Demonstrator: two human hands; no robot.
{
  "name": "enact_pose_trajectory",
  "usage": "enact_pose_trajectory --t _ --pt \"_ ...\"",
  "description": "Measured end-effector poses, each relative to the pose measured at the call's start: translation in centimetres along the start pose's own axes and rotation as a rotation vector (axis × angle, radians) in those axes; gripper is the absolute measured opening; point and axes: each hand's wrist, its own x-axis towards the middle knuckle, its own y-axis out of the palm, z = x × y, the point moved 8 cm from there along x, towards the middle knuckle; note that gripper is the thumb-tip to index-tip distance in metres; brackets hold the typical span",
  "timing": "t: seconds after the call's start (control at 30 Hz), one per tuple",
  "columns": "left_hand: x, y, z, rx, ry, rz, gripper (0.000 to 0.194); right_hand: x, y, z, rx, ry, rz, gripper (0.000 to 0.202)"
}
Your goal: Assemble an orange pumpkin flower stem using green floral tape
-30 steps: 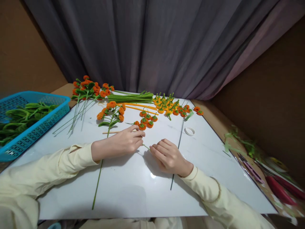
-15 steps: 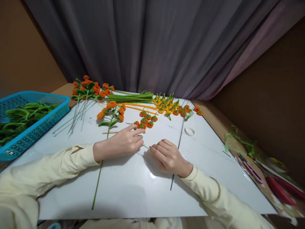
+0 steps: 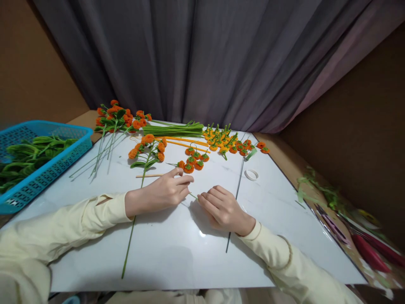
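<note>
My left hand is closed, its thumb and fingers pinching one end of a thin green stem. The other end runs into the curled fingers of my right hand, so the stem spans the small gap between the two hands. Whatever else lies inside the fingers is hidden. Just beyond my left fingertips lies a group of small orange pompom-like flowers with green bases. A taller orange flower spray with leaves lies to the left, its long green stem passing under my left wrist.
A blue basket of green leaves stands left. Behind are finished orange sprays, green pipe cleaners and yellow flowers. Right of my hands lie a dark rod and white tape ring; red-handled pliers rest farther right.
My left hand has shifted very slightly to the right, and its upper fingers have moved a little off the orange flowers. The right hand stays nearly in place, fingers still closed.
</note>
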Motion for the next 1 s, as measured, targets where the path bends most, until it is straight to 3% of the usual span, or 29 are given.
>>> enact_pose_trajectory --t 0.27,0.4,0.47,0.6,0.8,1.0 --pt "-0.3 0.6 0.0 -0.065 -0.023 -0.014 0.030 0.0 0.1 0.1 0.000 -0.011 0.014 0.016" --pt "-0.5 1.4 1.3 -0.199 -0.180 -0.027 0.016 0.1 0.0 -0.6 0.037 0.072 0.002 0.013" --pt "-0.8 2.2 2.2 -0.317 -0.294 -0.038 0.020 0.0 -0.2 -1.0 0.080 0.121 -0.020 0.012" --pt "-1.8 4.3 3.6 -0.673 -0.502 -0.044 0.038 -0.2 -0.3 -2.0 0.202 0.238 -0.071 0.013" --pt "-3.4 7.9 4.2 -1.447 -0.856 0.066 0.030 -0.8 0.3 -3.6 0.362 0.412 -0.089 0.016" --pt "-3.5 8.9 3.6 -1.986 -0.865 0.067 0.024 -1.0 1.4 -3.5 0.364 0.422 -0.006 0.017"
